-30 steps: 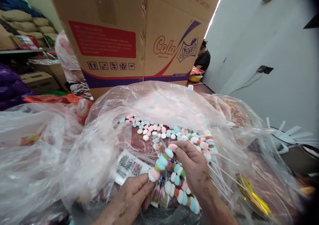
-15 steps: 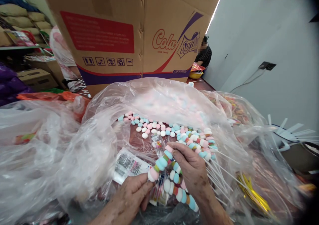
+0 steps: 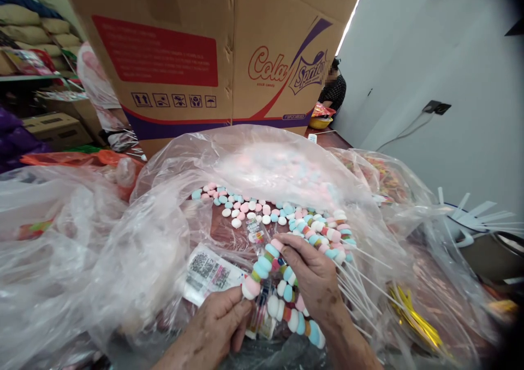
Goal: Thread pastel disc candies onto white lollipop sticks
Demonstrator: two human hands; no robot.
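Note:
My left hand (image 3: 216, 326) is closed, pinching the near end of a candy skewer (image 3: 262, 266) strung with pink, blue and white pieces. My right hand (image 3: 313, 282) is closed around the skewer's far end, thumb and forefinger on the top piece. Beneath both hands lie more finished skewers (image 3: 295, 312) and small wrapped packets (image 3: 260, 318). A row of finished skewers (image 3: 331, 236) with white sticks (image 3: 360, 293) fans out to the right. Loose pastel candies (image 3: 245, 209) are scattered on the brown surface inside an open clear plastic bag (image 3: 164, 239).
A large cardboard carton (image 3: 213, 59) stands right behind the bag. More clear plastic bags (image 3: 53, 250) lie left and right (image 3: 393, 184). A white label (image 3: 208, 274) lies by my left hand. Gold ties (image 3: 413, 318) sit at right. Two other people are behind the carton, one seated far right (image 3: 333, 91).
The camera dipped and shifted slightly. My hands stay on the same skewer, moved a little up and left in view, still gripping its ends.

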